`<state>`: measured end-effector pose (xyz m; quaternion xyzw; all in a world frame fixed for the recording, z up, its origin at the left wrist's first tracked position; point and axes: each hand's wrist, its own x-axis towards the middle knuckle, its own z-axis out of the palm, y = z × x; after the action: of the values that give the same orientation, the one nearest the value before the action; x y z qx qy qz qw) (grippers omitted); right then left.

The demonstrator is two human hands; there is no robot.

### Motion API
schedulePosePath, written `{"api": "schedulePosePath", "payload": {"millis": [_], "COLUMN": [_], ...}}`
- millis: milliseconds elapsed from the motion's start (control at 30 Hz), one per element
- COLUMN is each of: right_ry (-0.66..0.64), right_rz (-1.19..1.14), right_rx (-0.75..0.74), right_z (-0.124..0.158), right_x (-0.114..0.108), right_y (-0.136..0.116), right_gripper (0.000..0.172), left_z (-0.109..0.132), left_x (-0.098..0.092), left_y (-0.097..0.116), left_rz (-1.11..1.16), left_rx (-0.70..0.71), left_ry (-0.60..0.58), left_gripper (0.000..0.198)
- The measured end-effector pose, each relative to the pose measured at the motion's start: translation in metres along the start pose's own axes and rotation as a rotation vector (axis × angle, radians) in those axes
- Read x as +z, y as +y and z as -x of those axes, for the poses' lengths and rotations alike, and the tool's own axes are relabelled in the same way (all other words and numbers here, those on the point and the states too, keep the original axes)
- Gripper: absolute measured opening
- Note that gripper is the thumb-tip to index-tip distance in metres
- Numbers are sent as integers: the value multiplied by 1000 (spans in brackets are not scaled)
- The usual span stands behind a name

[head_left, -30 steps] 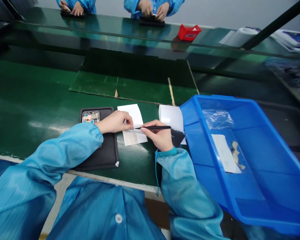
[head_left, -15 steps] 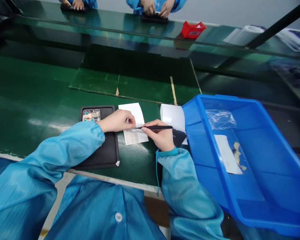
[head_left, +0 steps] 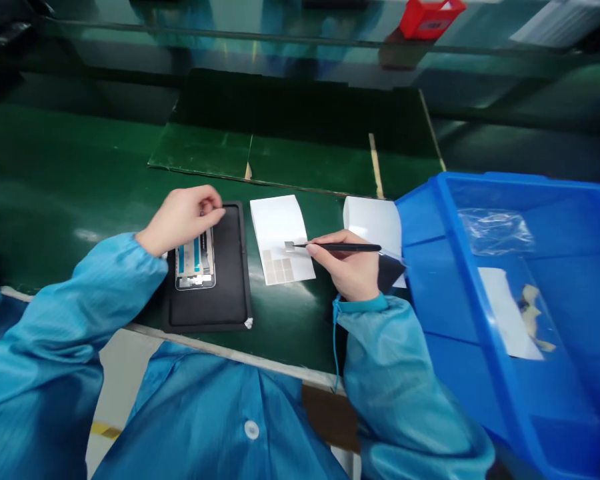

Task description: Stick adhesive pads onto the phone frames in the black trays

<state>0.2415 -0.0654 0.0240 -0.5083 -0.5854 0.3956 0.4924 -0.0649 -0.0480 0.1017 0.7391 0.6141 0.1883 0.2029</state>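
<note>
Only the head view here. The right hand has its fingers closed around a pair of black tweezers, and the tips pinch a small grey patch just above the white backing sheet. More patches sit in a block lower on the sheet.

The left hand is curled at the top end of the phone frame in the black tray on the bench. It's touching the frame, but I can't tell if it's really gripping.

Looks to me like the patch is freshly peeled, so moving it anywhere wants a steady pinch and a level carry.

Compared with half a second ago, the left hand has left the sheet for the phone frame, and the patch is up off the sheet.
</note>
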Motion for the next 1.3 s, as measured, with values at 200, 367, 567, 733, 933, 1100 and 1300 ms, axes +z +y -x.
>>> {"api": "schedulePosePath", "payload": {"millis": [200,367,567,733,933,1100,1300], "right_ry": [22,42,10,-70,-160,-205,-208], "right_rz": [57,32,-2,66,48,39,66], "right_rx": [23,64,108,135,177,247,265], "right_z": [-1,-3,4,14,15,17,18], "right_x": [-1,0,24,65,101,115,121], "right_y": [6,13,-15,-51,-64,-58,-53], "right_gripper": [19,22,23,17,14,15,14], "left_z": [70,89,87,89,97,99,86], "left_x": [-20,7,31,35,32,26,28], "left_y": [-53,-54,-31,-25,-25,-29,-43], "left_rz": [-263,22,176,179,122,38,-125], "left_rx": [-306,-261,-186,-171,-142,-87,243], "left_ry": [-100,-150,-155,-195,-228,-227,9], "left_gripper": [28,42,55,56,55,50,25]}}
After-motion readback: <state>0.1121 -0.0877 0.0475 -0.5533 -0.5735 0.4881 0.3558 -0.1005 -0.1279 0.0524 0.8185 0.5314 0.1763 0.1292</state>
